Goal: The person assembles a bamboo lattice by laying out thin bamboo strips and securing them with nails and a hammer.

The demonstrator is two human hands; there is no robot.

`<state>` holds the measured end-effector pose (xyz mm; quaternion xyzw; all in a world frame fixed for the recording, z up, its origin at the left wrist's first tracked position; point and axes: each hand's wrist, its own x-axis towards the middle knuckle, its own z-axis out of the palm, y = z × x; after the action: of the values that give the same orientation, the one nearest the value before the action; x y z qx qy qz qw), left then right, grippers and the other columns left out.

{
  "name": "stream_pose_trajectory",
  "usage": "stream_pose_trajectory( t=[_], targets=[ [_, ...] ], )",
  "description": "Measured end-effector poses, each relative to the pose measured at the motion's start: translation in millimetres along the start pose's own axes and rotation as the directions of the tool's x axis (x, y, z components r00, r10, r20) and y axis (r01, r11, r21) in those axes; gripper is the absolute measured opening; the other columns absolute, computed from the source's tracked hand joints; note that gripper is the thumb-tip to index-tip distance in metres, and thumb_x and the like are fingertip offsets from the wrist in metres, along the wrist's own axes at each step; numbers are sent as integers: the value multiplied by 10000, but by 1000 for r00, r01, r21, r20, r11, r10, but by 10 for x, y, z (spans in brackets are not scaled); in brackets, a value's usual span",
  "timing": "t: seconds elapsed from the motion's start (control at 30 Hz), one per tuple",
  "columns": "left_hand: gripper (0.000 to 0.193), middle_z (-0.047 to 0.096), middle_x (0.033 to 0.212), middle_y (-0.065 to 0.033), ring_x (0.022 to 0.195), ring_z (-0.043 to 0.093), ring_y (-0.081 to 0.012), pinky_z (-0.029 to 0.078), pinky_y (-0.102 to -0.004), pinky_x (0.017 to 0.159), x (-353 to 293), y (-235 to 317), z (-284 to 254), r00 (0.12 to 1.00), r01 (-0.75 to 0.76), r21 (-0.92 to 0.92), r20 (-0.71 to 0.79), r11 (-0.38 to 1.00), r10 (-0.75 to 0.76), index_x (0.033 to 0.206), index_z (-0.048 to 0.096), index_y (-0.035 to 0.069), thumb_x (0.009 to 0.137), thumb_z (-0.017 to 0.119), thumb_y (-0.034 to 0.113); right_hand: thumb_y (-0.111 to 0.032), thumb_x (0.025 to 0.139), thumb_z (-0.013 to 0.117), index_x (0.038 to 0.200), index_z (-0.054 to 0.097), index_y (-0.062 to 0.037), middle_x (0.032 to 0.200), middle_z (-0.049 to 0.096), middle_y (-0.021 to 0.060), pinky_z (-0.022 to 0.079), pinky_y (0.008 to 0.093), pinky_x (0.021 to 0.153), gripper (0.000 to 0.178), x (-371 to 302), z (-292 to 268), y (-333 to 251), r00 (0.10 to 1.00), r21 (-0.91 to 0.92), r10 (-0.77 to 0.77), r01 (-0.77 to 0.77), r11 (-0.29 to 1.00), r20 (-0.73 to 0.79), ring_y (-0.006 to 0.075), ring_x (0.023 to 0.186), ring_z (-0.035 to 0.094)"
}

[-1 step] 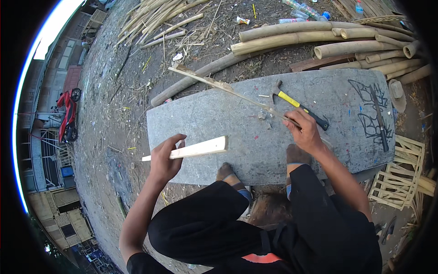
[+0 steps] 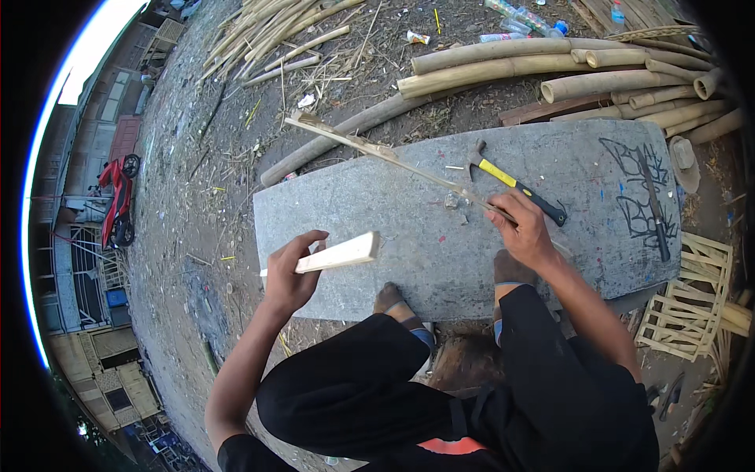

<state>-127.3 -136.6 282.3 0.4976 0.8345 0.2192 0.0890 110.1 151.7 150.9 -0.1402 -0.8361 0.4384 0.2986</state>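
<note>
My left hand (image 2: 294, 271) is closed around a short, pale strip of wood (image 2: 342, 252), whose broad cut end points right over the concrete slab (image 2: 346, 197). In my right hand (image 2: 521, 230) is a long, thin bamboo strip (image 2: 393, 157), pinched near its lower end. This strip slants up and left across the slab, past its far edge. Just beyond my right hand lies a claw hammer (image 2: 515, 182) with a yellow and black handle. A small grey lump (image 2: 451, 201) rests below the strip.
Bamboo poles (image 2: 503, 67) are stacked beyond the slab, with split bamboo sticks (image 2: 271, 31) at the far left. A dark bar-like tool (image 2: 654, 204) lies at the slab's right. A slatted bamboo frame (image 2: 688, 295) leans at the right. A red motorcycle (image 2: 118, 200) stands far left.
The pale wood strip's broad end has shifted slightly left and its angle has turned a little. The bamboo strip's far tip has moved slightly left. Both hands keep their hold.
</note>
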Motion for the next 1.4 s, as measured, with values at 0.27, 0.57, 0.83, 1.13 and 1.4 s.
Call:
stream_pose_trajectory(
  t=[0.27,0.57,0.83,1.13,1.4],
  targets=[
    [249,548,808,50,613,387,-14,327,-212,537,676,541,591,966,217,-556,2,802,-260,1117,661,22,916,736,148,-115,912,690,1020,631,6,830,577,125,450,375,605,172,-27,68,-328,995,147,97,-101,984,32,278,687,583],
    [177,526,705,31,567,392,-35,324,-233,509,809,479,583,985,4,-426,-154,905,-77,958,630,42,909,747,164,-197,954,663,1015,646,6,786,587,102,439,334,570,212,42,-52,-313,974,167,219,-207,964,-56,211,638,569],
    [361,571,940,-93,893,621,-300,529,-433,708,165,-952,770,921,-280,370,364,886,139,1096,535,61,886,681,314,-339,1013,598,1033,665,-16,760,506,-28,308,205,416,331,264,-564,-84,768,527,639,-562,637,45,21,477,414],
    [291,551,932,-168,883,596,-368,522,-488,700,-154,-1261,1141,947,54,423,265,904,-181,1000,490,33,1005,532,321,-358,1034,546,1086,640,-16,809,506,-25,303,167,407,358,123,-691,31,692,621,712,-611,491,118,14,495,408],
    [297,601,924,-148,874,647,-361,531,-480,618,-228,-479,1133,921,-61,209,389,976,-26,1031,490,49,985,564,333,-339,1040,536,1092,632,-21,797,501,-10,323,174,412,336,-154,71,383,547,540,691,-799,264,473,26,503,417]
  ],
)
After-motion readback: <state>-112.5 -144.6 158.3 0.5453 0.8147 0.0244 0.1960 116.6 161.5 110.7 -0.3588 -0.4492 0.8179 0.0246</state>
